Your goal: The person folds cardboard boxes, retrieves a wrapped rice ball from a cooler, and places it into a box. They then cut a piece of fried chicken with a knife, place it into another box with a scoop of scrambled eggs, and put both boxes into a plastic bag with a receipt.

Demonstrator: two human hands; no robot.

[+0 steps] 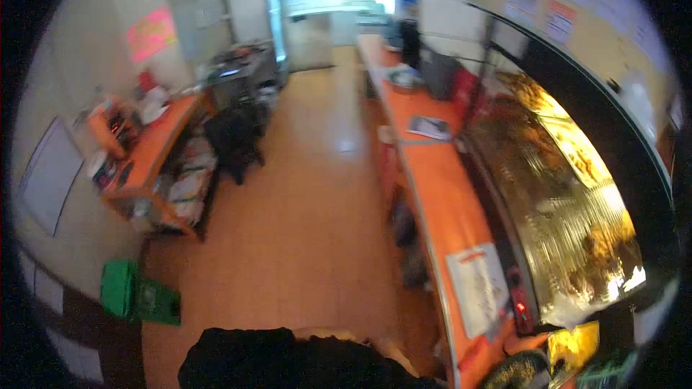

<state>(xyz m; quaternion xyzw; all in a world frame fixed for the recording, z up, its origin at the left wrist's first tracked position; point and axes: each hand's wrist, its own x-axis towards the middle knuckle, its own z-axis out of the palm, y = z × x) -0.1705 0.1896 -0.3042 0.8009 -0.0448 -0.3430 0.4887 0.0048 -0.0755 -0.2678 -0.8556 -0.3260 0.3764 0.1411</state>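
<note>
Black clothing [245,360] of my own fills the bottom edge of the view. Thin strips of bare skin [393,353] show along its top and right side, part of a hand or forearm. Which of my hands they belong to, and what the fingers do, I cannot make out. To their right runs the long orange counter [454,202], with a printed sheet [478,288] lying on its near part. Beside the sheet stands a lit glass display case [569,223] with browned food inside. A dark round container [515,373] sits at the counter's near end.
A tiled floor aisle [310,194] runs ahead between the counter and a cluttered orange table [162,126]. A black chair [234,140] stands by that table. A green bin [119,288] is at the lower left. Metal equipment [310,39] stands at the far end.
</note>
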